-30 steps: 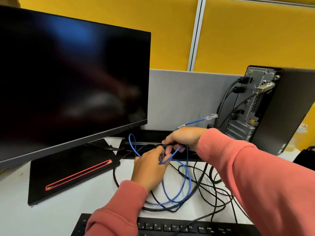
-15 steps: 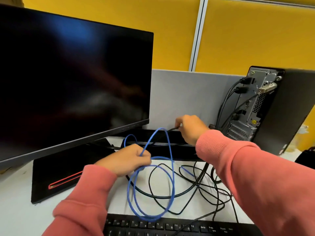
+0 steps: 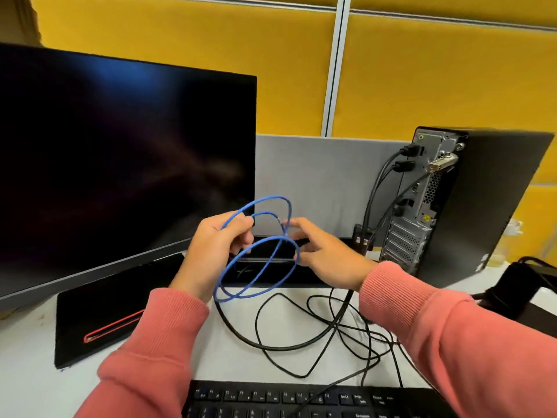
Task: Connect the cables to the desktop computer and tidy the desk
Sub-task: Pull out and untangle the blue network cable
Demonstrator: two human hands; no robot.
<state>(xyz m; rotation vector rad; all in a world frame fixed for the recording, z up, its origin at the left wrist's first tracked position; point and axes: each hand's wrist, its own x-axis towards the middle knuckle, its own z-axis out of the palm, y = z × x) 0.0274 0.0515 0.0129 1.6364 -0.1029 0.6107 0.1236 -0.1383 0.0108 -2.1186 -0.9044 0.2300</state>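
1. The blue cable (image 3: 259, 251) is held in the air above the table (image 3: 235, 354), in front of the lower right corner of the monitor (image 3: 120, 164). It makes a few loose loops.
2. The left hand (image 3: 217, 248) holds the loops where they cross, with fingers curled around them. The right hand (image 3: 328, 254), at 3 o'clock from the loops, has its fingers spread and relaxed and only touches the coil's edge; it seems to grip nothing.
3. I judge the cable light and springy; the loops will open if released. Best hold is at the crossing point.
4. The black cables (image 3: 316, 336) lie tangled on the table at 5 o'clock from the coil, and some run up to the computer tower (image 3: 470, 200) at 3 o'clock.
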